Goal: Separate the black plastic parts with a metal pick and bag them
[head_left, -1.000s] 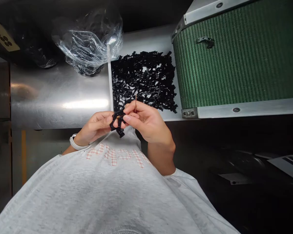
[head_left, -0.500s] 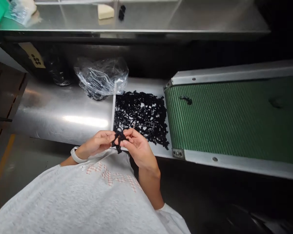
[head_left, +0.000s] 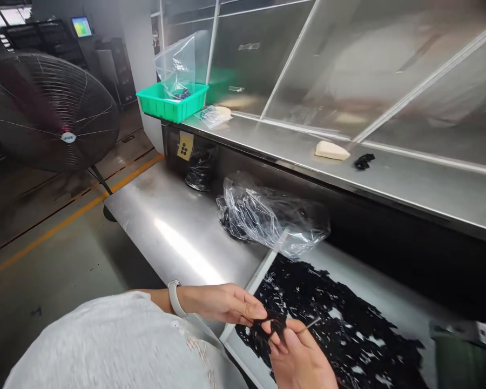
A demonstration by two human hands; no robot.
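Note:
My left hand (head_left: 230, 303), with a white band on its wrist, pinches one side of a small, angular black part (head_left: 261, 336). On the other side of that part are the thumb and fingers of my right hand (head_left: 303, 356). A thin stick (head_left: 313, 322) juts out from between the right fingers; its other end is hidden. Both hands are above the near left part of a white tray (head_left: 254, 282), where many similar black parts (head_left: 328, 302) lie spread in a loose layer.
A clear plastic bag of black parts (head_left: 263, 210) rests on the metal table (head_left: 170, 216) by the tray. On the shelf behind are a green bin (head_left: 166, 105), a pale block (head_left: 331, 151) and a black piece (head_left: 364, 161). The conveyor's edge (head_left: 457, 351) shows at lower right; a large fan (head_left: 52, 113) stands at left.
The view has swung left and up, bringing in the fan, green bin and shelf, while most of the green conveyor has left it. Both hands keep hold of the black part.

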